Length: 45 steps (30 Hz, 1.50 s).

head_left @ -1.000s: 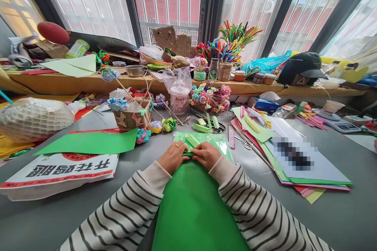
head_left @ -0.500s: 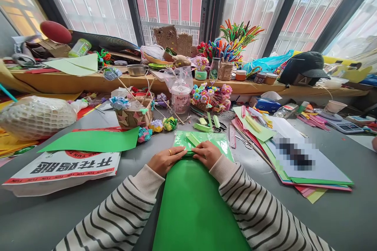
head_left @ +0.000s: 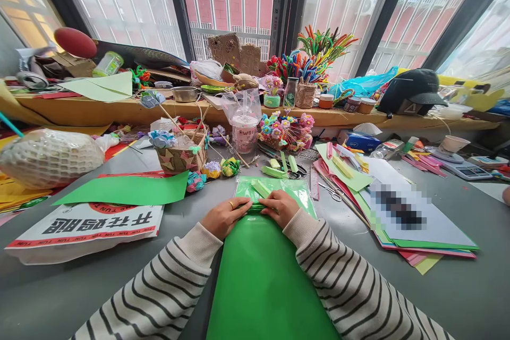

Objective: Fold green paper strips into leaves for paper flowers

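A long sheet of green paper runs from the near edge of the view up to both hands. Its far end is gathered into narrow folds. My left hand, with a ring on one finger, is closed on the left side of that folded end. My right hand pinches the same folds from the right, its fingertips close to the left ones. Beneath the folds lies a clear plastic sleeve. Pale green folded strips rest on the sleeve just beyond my fingers.
Left of me a green paper piece lies over a printed bag. To the right are scissors, a ruler and stacked coloured papers. Behind stand a flower basket and a lidded cup.
Almost nothing differs. Both hands stay on the folded end of the green paper, with only a very slight shift of the fingers.
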Available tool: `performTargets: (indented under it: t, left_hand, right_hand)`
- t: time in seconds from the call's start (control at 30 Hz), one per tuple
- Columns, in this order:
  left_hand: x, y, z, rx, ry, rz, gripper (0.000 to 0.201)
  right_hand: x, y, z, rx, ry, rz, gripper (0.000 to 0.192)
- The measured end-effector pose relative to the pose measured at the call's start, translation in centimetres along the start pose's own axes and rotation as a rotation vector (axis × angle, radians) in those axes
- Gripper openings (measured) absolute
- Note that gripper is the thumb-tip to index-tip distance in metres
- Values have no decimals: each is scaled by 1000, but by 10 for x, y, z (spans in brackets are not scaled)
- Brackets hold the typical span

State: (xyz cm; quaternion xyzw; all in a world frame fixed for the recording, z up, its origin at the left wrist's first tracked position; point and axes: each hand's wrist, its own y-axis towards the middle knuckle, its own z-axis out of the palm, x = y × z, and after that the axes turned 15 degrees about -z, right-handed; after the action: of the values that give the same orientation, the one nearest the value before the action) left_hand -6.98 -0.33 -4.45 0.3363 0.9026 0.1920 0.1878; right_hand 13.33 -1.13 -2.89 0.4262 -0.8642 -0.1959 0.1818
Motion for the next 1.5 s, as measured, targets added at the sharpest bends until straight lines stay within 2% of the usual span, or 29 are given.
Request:
performTargets:
  t: [0.1, 0.27, 0.37, 0.67, 0.9, 1.1, 1.2, 1.5]
  left_hand:
    - [-4, 0, -4, 20, -33, -65, 35]
    - [-13, 5, -17, 107, -197, -312, 37]
    - [-16, 9, -24, 147, -248, -370, 31]
    - [-15, 12, -26, 155, -226, -362, 31]
    - [-9, 10, -19, 117, -115, -157, 31]
    - [-7, 10, -16, 75, 15, -77, 32]
    - [-10, 12, -18, 48, -51, -114, 30]
    - [-18, 18, -23, 59, -281, -409, 22]
  right_hand:
    - [2, 1, -3, 34, -17, 16, 35]
    - [2, 1, -2, 15, 38, 37, 24]
    - [2, 0, -2, 7, 50, 56, 24]
    - [0, 1, 2, 17, -78, -51, 25]
    - [-3, 1, 7, 4, -207, -184, 24]
    - [-2, 0, 6, 8, -259, -235, 26]
    - [-1, -1, 6, -9, -270, -243, 27]
    - [-1, -1, 5, -54, -307, -285, 26]
